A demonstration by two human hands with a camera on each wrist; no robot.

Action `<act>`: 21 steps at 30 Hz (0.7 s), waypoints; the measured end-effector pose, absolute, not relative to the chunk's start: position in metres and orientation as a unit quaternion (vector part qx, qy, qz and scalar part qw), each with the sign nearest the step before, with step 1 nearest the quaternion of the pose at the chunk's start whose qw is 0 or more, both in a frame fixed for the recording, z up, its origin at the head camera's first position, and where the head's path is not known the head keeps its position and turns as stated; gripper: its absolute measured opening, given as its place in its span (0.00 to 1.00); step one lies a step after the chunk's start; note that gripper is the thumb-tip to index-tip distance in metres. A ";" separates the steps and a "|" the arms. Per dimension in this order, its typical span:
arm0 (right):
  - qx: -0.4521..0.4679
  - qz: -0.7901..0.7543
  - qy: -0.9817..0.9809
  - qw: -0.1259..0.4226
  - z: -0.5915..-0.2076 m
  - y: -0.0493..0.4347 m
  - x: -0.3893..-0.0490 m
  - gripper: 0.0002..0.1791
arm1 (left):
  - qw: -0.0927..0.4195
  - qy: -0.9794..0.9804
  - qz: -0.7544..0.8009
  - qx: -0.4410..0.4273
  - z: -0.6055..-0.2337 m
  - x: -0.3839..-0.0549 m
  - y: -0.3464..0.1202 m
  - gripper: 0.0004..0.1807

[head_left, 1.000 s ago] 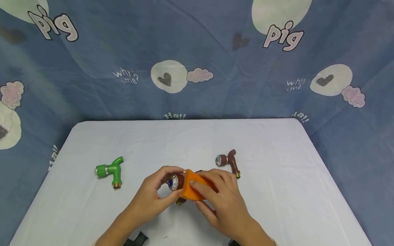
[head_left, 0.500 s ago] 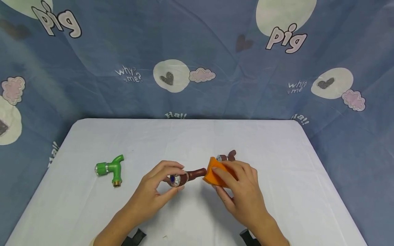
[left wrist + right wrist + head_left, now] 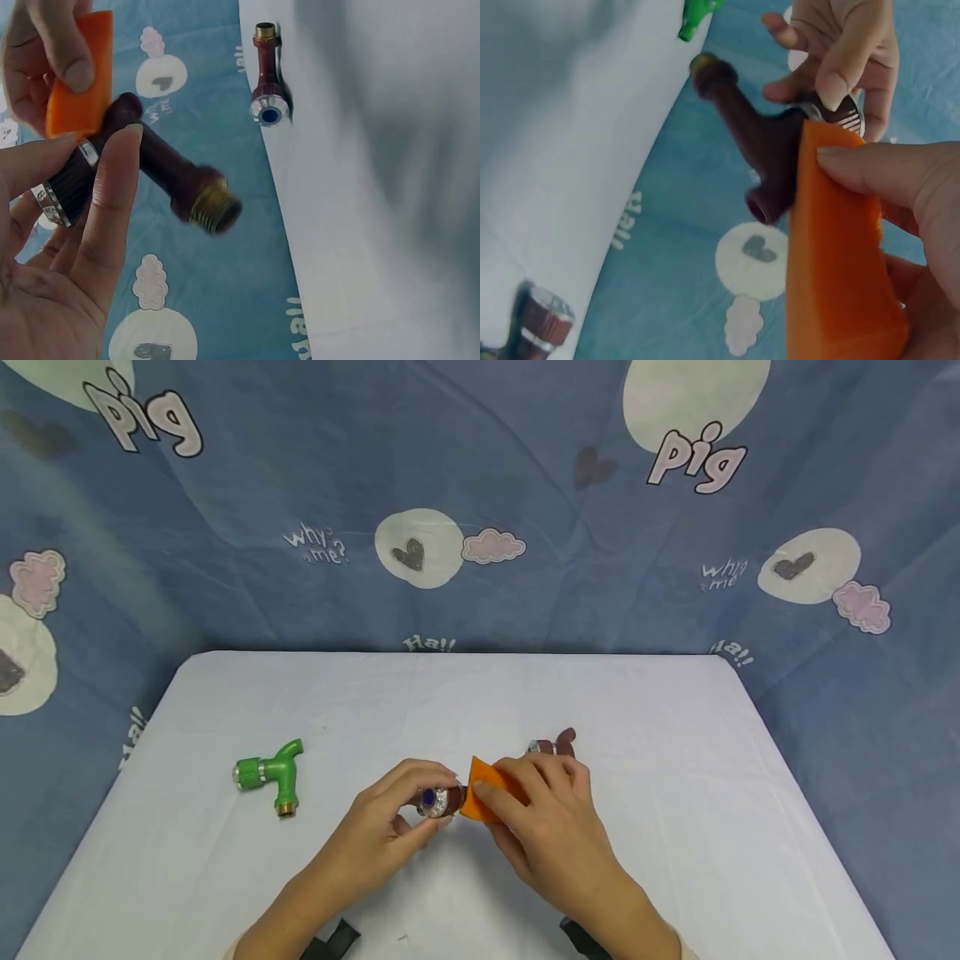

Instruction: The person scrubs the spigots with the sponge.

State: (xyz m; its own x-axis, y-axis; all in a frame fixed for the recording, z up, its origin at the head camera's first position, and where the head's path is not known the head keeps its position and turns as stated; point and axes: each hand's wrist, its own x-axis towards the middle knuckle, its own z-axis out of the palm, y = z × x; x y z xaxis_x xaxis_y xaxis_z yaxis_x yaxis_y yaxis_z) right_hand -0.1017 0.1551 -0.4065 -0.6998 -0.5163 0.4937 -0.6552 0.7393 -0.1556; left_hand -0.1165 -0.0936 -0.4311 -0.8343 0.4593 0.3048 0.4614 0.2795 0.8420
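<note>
My left hand (image 3: 386,818) holds a dark brown tap (image 3: 169,165) in the air by its ribbed knob, pinched between thumb and fingers. The tap's threaded brass end (image 3: 217,206) points away from that hand. An orange sponge (image 3: 840,247) is gripped in my right hand (image 3: 555,831), thumb on one face and fingers behind. In the right wrist view the sponge lies against the tap's body, close to the knob. The sponge and fingers hide part of the tap in the head view.
A green tap (image 3: 277,777) lies on the white-covered table (image 3: 375,702) to the left. Behind my right hand is a second brown tap (image 3: 268,75), partly hidden in the head view. A blue patterned cloth (image 3: 480,602) hangs at the table's far edge.
The sponge moved right, off the held tap's knob end towards its other end, then came back left against the tap. My left hand has turned the tap slightly and stays in about the same place.
</note>
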 end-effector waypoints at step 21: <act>0.338 0.268 -0.870 0.240 -0.398 0.164 -0.096 0.23 | -0.011 -0.778 -0.577 -0.249 -0.438 -0.121 -0.091 0.34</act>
State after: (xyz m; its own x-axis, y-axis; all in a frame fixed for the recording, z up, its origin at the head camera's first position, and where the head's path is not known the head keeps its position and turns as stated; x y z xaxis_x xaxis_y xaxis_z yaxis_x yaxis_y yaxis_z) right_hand -0.0964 0.1640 -0.3981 -0.6557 -0.4598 0.5989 -0.7170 0.6278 -0.3031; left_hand -0.1205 -0.0912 -0.4379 -0.8755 0.4007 0.2701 0.3745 0.2093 0.9033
